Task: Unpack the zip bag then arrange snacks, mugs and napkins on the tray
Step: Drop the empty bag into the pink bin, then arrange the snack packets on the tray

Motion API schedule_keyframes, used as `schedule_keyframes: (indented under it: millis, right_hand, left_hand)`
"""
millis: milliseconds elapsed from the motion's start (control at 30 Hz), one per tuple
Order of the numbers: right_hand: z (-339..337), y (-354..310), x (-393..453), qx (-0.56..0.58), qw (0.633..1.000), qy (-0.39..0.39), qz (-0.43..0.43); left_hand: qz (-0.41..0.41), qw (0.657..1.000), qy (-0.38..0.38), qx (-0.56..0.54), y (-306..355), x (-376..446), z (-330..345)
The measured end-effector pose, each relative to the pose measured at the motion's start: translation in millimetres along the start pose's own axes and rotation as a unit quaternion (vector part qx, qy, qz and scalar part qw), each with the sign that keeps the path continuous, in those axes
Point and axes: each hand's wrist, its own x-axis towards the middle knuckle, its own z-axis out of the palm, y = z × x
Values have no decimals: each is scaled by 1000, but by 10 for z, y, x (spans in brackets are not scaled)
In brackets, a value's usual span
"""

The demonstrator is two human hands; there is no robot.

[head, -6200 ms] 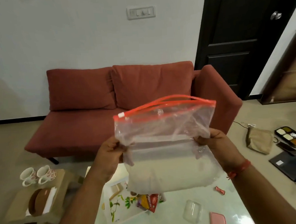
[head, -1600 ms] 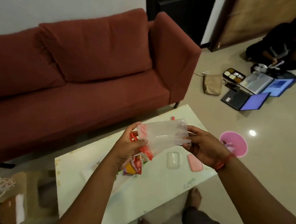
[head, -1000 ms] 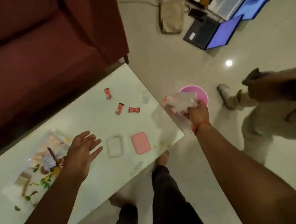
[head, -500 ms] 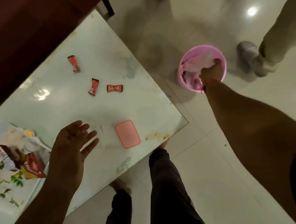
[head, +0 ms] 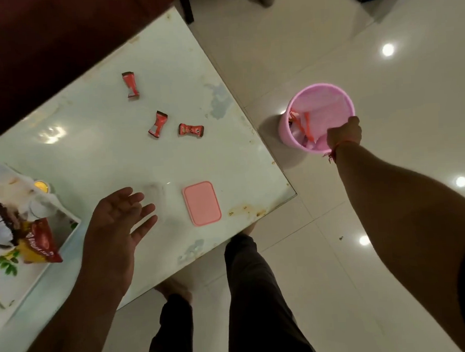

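Pink bin (head: 338, 93) under right hand (head: 344, 133)

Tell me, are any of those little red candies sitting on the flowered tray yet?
No. All three red candies lie loose on the glass table, well apart from the flowered tray at its left end.

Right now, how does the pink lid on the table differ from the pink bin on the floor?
The pink lid is flat and rectangular; the pink bin is round and deep. The lid lies bare on the table; the bin stands on the floor, holding plastic. Both are pink.
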Motion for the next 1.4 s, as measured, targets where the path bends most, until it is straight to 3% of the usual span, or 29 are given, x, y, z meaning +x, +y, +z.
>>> schedule_keyframes:
  millis: [133, 300, 433, 667, 867, 1033, 1233, 1300, 1400]
  right_hand:
    - [-37, 24, -428, -16, 999, -40, -23]
    - [20, -47, -1382, -75, 985, -75, -134]
    - [301, -136, -2412, -160, 951, -105, -244]
    - [1145, -325, -4437, -235, 887, -214, -335]
    - [1975, -295, -5820, -280, 818, -301, -402]
    - [2297, -193, -6164, -333, 786, -311, -417]
    - [2713, -203, -5952, -350, 768, -305, -442]
    - [2907, -283, -5822, -366, 727, -275, -512]
    - [3238, -496, -5573, -422, 595, -189, -657]
  left_hand:
    - [-6, 999, 17, -28, 22, -215, -257]
    - [-22, 995, 51, -80, 15, -476, -801]
    - [-46, 993, 69, -84, -83, -640, -1598]
    - [-79, 991, 92, 56, -359, -814, -3318]
    - [-24, 961, 100, 256, -534, -761, -4460]
    - [15, 936, 88, 341, -658, -619, -4680]
    - [47, 910, 34, 410, -820, -200, -4487]
    - [57, 903, 18, 426, -854, 26, -4375]
    - [77, 892, 7, 446, -884, 433, -4171]
